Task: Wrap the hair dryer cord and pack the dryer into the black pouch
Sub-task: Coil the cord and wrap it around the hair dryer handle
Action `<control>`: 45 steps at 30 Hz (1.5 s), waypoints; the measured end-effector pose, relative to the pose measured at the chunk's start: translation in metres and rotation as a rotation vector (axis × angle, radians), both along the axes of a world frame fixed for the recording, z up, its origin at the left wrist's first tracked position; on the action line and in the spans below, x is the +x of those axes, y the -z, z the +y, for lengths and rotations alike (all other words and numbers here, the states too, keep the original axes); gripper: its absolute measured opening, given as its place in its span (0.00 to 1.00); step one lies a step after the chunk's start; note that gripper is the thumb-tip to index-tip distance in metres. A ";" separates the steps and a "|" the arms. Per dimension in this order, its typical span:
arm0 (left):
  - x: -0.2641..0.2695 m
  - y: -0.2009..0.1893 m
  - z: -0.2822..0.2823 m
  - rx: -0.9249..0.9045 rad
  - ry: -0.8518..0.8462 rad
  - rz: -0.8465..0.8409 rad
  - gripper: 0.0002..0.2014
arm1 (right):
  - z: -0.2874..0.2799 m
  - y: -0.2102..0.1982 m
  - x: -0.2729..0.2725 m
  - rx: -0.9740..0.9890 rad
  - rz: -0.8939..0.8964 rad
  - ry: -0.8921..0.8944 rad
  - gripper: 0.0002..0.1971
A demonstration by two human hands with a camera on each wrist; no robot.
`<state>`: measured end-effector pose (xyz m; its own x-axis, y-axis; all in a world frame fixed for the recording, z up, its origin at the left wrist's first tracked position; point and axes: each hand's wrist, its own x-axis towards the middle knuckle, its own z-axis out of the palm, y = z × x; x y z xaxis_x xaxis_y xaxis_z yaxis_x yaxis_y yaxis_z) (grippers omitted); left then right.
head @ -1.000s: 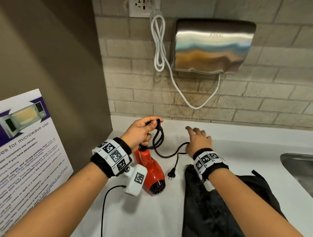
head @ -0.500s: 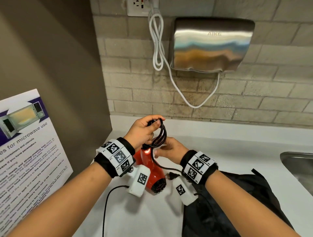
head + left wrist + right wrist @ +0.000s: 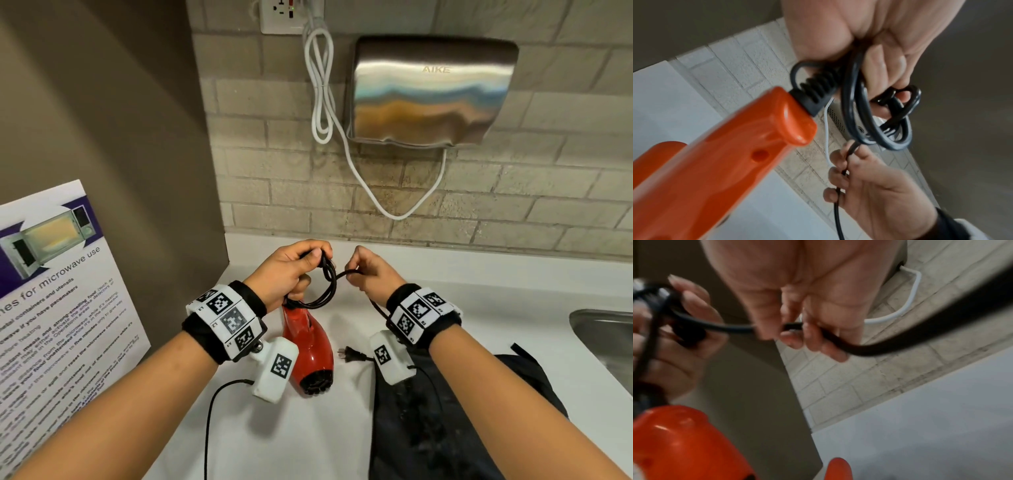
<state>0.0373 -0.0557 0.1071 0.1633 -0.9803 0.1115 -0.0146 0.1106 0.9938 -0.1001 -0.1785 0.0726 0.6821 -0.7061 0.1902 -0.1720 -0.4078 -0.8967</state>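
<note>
Black fabric — the pouch [image 3: 428,428] lies flat below the right hand [image 3: 371,274], under that forearm. The red dryer [image 3: 308,342] hangs nose-down beneath the left hand [image 3: 291,270], whose fingers clamp the coiled cord [image 3: 325,291]. The right hand's fingers pinch the free run just beside the coil — plug [image 3: 352,354] trailing below.

Beige brick wall [image 3: 513,192], steel hand dryer [image 3: 431,92], white counter [image 3: 479,287]

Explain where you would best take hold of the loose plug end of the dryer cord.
Pinch the plug by its black body, coming from above or its right, cord side: it lies flat on the counter with prongs pointing left toward the red dryer.
</note>
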 end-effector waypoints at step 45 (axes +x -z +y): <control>-0.004 -0.006 0.000 -0.025 -0.206 -0.001 0.09 | 0.030 -0.046 -0.017 -0.390 -0.142 0.202 0.04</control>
